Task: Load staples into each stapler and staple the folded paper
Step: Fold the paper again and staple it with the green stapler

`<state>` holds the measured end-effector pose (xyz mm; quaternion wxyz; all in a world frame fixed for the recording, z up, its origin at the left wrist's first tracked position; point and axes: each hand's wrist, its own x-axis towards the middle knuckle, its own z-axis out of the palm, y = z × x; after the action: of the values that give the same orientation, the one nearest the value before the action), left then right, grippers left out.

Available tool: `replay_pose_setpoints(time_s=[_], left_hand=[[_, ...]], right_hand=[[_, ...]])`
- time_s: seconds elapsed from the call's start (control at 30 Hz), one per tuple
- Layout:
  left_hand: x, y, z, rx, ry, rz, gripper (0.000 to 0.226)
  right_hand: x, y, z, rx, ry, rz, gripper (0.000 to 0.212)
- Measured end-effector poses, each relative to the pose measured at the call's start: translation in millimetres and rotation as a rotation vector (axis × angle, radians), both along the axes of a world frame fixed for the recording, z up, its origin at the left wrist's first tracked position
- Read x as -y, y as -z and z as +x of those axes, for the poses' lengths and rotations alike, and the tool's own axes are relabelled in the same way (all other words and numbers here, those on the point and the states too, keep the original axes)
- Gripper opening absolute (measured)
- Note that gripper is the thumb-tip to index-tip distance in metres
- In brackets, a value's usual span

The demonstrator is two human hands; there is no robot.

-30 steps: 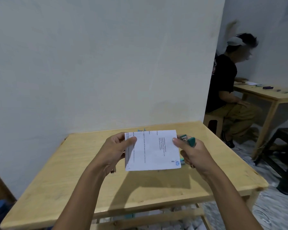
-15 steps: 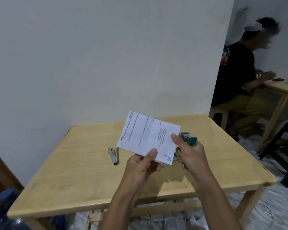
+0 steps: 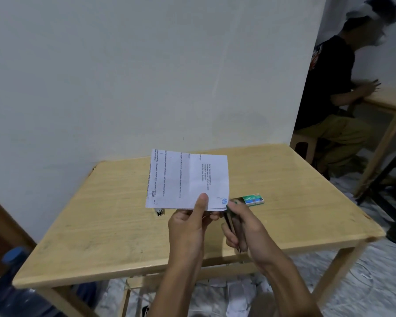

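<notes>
My left hand (image 3: 190,223) pinches the bottom edge of the folded white printed paper (image 3: 185,179) and holds it upright above the wooden table (image 3: 101,220). My right hand (image 3: 240,227) grips a dark green stapler (image 3: 229,217), whose nose meets the paper's lower right corner. A green staple box (image 3: 253,199) lies on the table just right of the paper. A second stapler (image 3: 159,211) lies on the table, mostly hidden behind the paper's lower left edge.
A white wall stands right behind the table. A blue water bottle (image 3: 16,289) sits on the floor at the left. Another person (image 3: 329,88) sits at a second table (image 3: 393,104) at the right, beside a dark stool (image 3: 393,179).
My left hand slid from the paper's left side to its bottom edge. The right hand turned the stapler toward the lower right corner. The staple box came into sight as the camera shifted.
</notes>
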<state>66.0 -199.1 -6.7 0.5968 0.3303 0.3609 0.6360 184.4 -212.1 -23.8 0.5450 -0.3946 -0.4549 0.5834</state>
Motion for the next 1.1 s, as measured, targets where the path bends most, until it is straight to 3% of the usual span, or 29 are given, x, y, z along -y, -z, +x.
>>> replay_pose_setpoints(time_s=[0.13, 0.23, 0.37, 0.47, 0.67, 0.97, 1.1], left_hand=[[-0.6, 4.2, -0.1, -0.022, -0.103, -0.037, 0.023], [0.0, 7.7, -0.1, -0.156, -0.155, -0.034, 0.02], [4.6, 8.0, -0.7, -0.323, -0.218, -0.038, 0.04], [5.8, 8.6, -1.3, -0.375, -0.202, -0.047, 0.044], [9.3, 8.1, -1.7, -0.369, -0.129, -0.023, 0.039], [9.5, 9.5, -3.3, -0.251, -0.024, -0.027, 0.045], [9.3, 10.5, -3.7, -0.242, -0.003, -0.03, 0.046]], right_hand=[[0.0, 2.8, -3.0, 0.016, -0.044, 0.014, 0.046], [2.8, 6.5, -4.9, 0.039, -0.058, 0.011, 0.054], [4.8, 7.8, -7.4, 0.048, -0.022, -0.029, 0.06], [5.5, 4.3, -10.1, 0.018, 0.024, -0.051, 0.067], [7.1, -2.2, -11.8, -0.142, 0.064, -0.061, 0.059], [14.3, -10.0, -10.1, -0.125, 0.117, -0.017, 0.019], [15.8, -11.4, -9.8, -0.114, 0.115, 0.011, 0.018]])
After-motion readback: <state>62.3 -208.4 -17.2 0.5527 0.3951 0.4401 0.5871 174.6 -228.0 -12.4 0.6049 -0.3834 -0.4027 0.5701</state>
